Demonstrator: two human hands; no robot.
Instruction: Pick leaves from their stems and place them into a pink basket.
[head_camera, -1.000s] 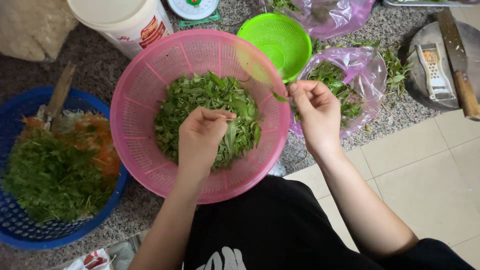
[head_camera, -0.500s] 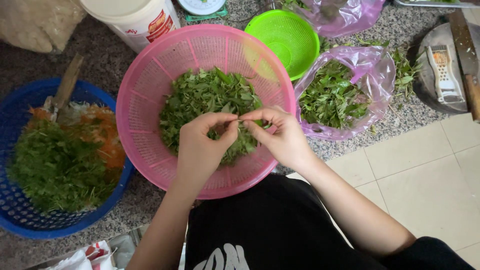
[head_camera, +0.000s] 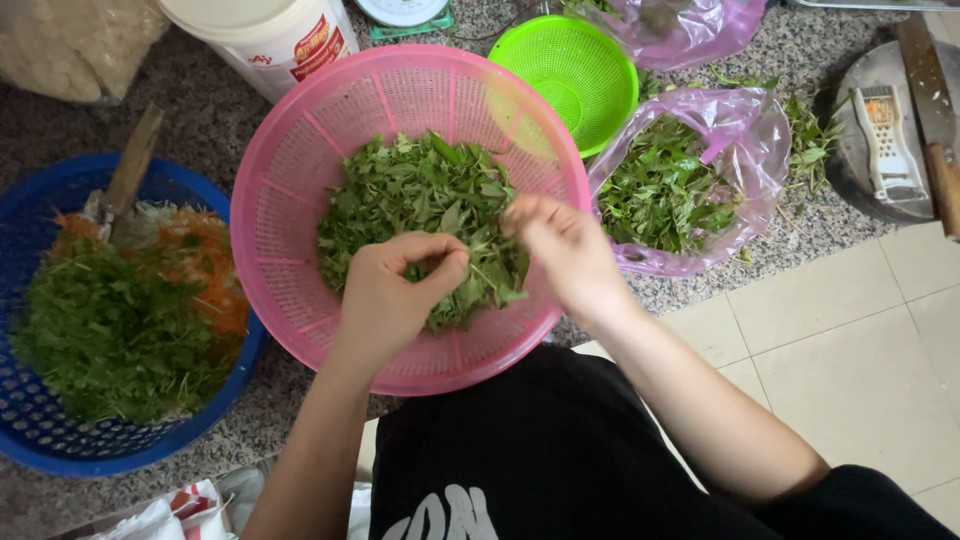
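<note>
Pinching green herb leaves (head_camera: 425, 200) with left hand (head_camera: 395, 290) fingers, right hand (head_camera: 560, 245) fingers blurred, closing at three o'clock, over round pink plastic colander (head_camera: 300, 180).

The pink colander (head_camera: 300, 190) is glossy perforated plastic, as are the blue basket (head_camera: 60, 440) and green strainer (head_camera: 575, 65). The desk (head_camera: 200, 110) is speckled polished stone. A thin shiny plastic bag (head_camera: 745, 130) holds matt leaves (head_camera: 420, 200)
</note>
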